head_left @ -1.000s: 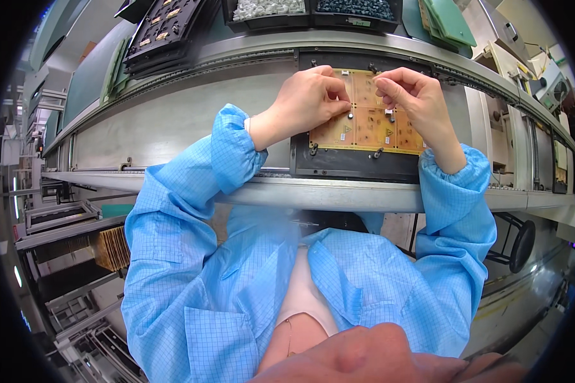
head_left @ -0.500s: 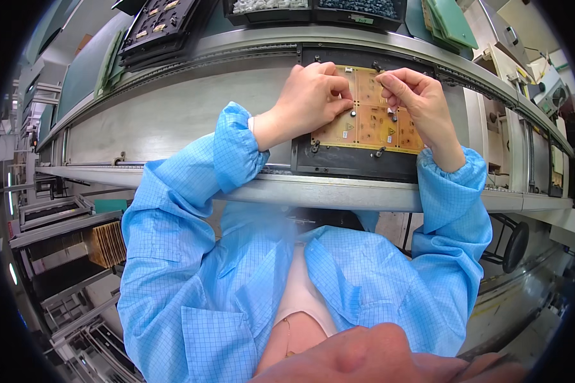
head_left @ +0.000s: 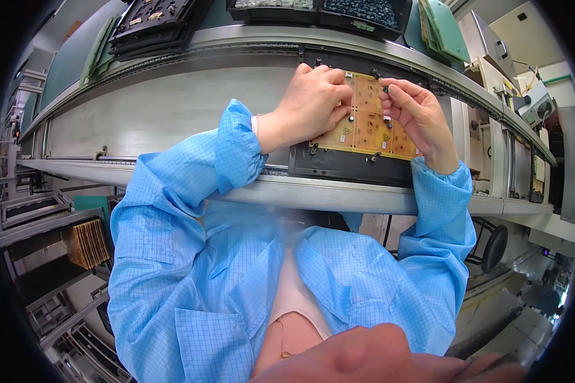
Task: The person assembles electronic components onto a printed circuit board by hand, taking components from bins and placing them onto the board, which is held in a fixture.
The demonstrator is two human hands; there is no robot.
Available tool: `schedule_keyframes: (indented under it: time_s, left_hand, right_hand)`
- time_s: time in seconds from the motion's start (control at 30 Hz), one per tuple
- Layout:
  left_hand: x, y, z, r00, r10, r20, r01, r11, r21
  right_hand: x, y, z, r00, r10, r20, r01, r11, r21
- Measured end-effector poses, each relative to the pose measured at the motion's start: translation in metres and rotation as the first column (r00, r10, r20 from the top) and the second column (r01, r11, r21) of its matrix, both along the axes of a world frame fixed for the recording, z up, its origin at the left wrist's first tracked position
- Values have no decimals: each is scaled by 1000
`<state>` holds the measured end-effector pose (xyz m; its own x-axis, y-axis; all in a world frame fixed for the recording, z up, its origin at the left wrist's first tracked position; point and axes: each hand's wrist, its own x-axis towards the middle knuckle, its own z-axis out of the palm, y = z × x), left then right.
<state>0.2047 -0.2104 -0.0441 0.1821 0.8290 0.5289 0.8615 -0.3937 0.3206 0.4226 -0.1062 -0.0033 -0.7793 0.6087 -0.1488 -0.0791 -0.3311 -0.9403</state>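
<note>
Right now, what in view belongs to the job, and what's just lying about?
In use:
- amber circuit panel, left hand over it
- black carrier under it
- small dark part in the right hand

Apparently just lying about:
- green sheets
- stacked black trays

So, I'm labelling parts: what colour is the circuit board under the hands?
The circuit board is yellow-orange, seen best in the head view.
</note>
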Motion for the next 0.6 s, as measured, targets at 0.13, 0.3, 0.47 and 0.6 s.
schedule_keyframes:
  time_s: [0.13,0.3,0.47,0.6]
  left_hand:
    - [7,1,0,999,-31,-39,34,995,99]
    - [18,-7,9,936,-13,-351,75,984,164]
    - [21,-9,7,954,-20,-298,57,992,116]
    - [4,-9,7,972,16,-234,14,992,123]
  right_hand:
    - [4,2,-1,1000,-3,-22,3,1000,-11]
    - [15,8,-7,999,-33,3,33,998,-60]
    - [18,10,-12,997,-33,74,37,998,-57]
    - [6,5,-8,962,-114,248,80,986,144]
